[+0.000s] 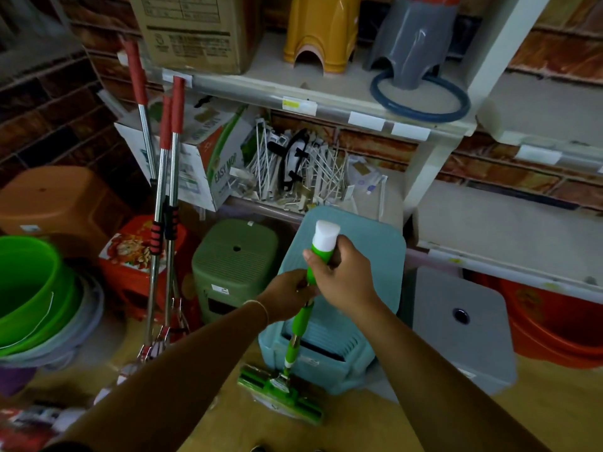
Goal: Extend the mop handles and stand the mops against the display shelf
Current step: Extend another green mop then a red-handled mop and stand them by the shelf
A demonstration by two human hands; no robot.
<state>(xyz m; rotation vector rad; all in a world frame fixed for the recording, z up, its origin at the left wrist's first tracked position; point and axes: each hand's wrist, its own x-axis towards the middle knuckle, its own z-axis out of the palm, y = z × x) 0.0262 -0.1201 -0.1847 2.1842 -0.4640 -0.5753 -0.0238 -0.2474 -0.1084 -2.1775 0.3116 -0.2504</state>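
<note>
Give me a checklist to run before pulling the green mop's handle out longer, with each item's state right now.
1. Right hand grips the upper handle of the green mop: ok.
2. Left hand holds the handle lower down, at the joint: ok.
3. Mop head planted on the floor: ok.
4. Handle lock loosened: cannot tell.
5. Headroom under the display shelf: ok, probably; the handle top sits well below it.
6. Leaning spot beside the red-handled mops: cannot tell.
</note>
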